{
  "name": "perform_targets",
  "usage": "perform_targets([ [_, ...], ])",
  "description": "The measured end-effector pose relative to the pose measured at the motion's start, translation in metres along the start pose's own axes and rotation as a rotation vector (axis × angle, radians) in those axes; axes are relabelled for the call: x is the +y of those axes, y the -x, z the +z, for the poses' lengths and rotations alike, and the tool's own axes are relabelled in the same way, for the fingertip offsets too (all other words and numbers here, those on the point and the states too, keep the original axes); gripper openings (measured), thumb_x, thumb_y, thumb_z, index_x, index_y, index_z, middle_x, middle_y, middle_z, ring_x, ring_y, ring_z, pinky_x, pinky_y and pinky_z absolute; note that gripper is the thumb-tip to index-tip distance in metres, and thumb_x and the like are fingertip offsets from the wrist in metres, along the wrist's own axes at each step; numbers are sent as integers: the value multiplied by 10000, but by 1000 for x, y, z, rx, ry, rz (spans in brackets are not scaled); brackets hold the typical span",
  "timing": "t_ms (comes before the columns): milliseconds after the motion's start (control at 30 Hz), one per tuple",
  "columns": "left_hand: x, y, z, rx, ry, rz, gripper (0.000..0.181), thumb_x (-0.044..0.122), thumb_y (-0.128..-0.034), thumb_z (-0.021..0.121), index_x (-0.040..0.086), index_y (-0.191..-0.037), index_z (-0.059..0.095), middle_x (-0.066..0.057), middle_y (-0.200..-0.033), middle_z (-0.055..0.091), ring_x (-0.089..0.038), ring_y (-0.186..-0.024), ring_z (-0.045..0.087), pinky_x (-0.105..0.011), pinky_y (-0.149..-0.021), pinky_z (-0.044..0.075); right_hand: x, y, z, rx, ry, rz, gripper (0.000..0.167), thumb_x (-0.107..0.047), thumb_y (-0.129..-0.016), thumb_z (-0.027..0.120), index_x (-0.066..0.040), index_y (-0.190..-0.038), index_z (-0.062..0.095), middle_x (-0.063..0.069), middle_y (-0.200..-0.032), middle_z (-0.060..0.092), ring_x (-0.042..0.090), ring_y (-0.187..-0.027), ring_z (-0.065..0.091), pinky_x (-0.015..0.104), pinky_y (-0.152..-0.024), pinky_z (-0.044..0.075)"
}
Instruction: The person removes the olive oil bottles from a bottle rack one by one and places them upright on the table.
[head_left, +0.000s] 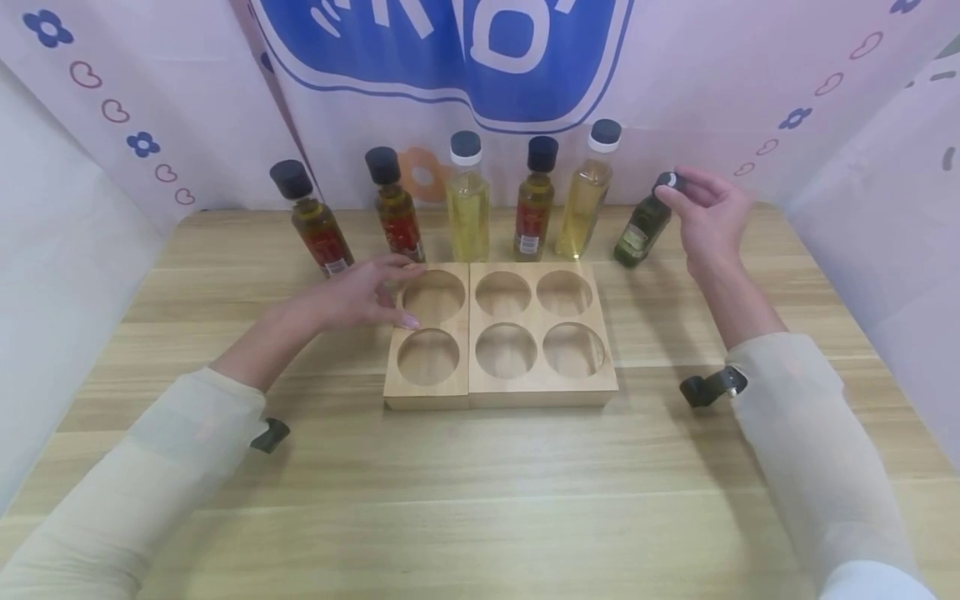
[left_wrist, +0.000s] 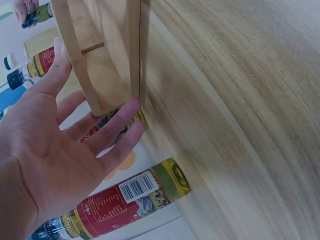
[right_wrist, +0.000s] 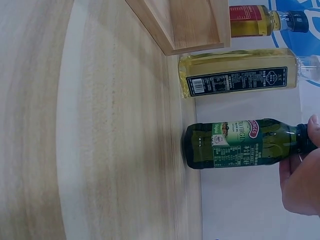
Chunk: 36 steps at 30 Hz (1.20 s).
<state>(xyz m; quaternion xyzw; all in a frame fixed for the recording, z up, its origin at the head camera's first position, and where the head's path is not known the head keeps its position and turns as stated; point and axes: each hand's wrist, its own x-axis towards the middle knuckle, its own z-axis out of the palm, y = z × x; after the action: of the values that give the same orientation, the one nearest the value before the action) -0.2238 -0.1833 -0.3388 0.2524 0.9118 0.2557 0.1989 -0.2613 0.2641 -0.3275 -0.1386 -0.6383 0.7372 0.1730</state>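
Note:
My right hand (head_left: 712,221) pinches the black cap of a dark green olive oil bottle (head_left: 643,232) at the back right. In the right wrist view that bottle (right_wrist: 230,144) stands with its base at the wooden surface, its green label showing. My left hand (head_left: 363,292) is at the left end of a low wooden rack (head_left: 540,398) with round holes, made of two blocks side by side. Its fingers are spread and loosely bent, thumb and fingertips at the rack's edges in the left wrist view (left_wrist: 65,140). The rack's holes hold no bottles.
Behind the rack stand red-labelled bottles with black caps (head_left: 322,237), (head_left: 399,221), (head_left: 532,217) and two clear bottles of yellow oil (head_left: 468,217), (head_left: 585,204). A printed cloth (head_left: 660,100) hangs behind the wooden table (head_left: 480,500).

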Motion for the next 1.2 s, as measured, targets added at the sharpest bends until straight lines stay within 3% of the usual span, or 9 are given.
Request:
perform_targets([
  [433, 1, 0, 1, -1, 7, -7, 877, 333, -889, 835, 82, -1595, 379, -252, -1674, 222, -338, -1105, 662, -453, -893, 604, 5, -5, 0, 1, 8, -12, 436, 34, -809, 863, -43, -1217, 732, 61, -1146, 774, 136, -1065, 726, 217, -1061, 506],
  [667, 2, 1, 1, 4, 9, -5, 876, 333, -889, 835, 89, -1595, 380, -248, -1674, 226, -350, -1119, 661, -465, -907, 602, 5, -7, 2, 3, 31, -4, 391, 12, -808, 871, -113, -1164, 766, 75, -1202, 756, 151, -1105, 711, 233, -1074, 502],
  [1000, 3, 1, 0, -9, 19, 6, 871, 337, -899, 827, 72, -1595, 376, -266, -1668, 225, -419, -1174, 639, -512, -962, 581, 4, -8, 2, -25, 50, 8, 399, -8, -820, 868, -121, -1183, 748, 62, -1239, 744, 152, -1148, 684, 228, -1090, 484],
  [1200, 0, 1, 1, -2, 20, 8, 873, 331, -898, 828, 75, -1598, 372, -263, -1674, 212, -434, -1205, 625, -531, -990, 568, 2, -2, -3, -88, 76, 5, 585, -4, -842, 846, -101, -1383, 643, 112, -1409, 645, 173, -1278, 631, 229, -1104, 475],
])
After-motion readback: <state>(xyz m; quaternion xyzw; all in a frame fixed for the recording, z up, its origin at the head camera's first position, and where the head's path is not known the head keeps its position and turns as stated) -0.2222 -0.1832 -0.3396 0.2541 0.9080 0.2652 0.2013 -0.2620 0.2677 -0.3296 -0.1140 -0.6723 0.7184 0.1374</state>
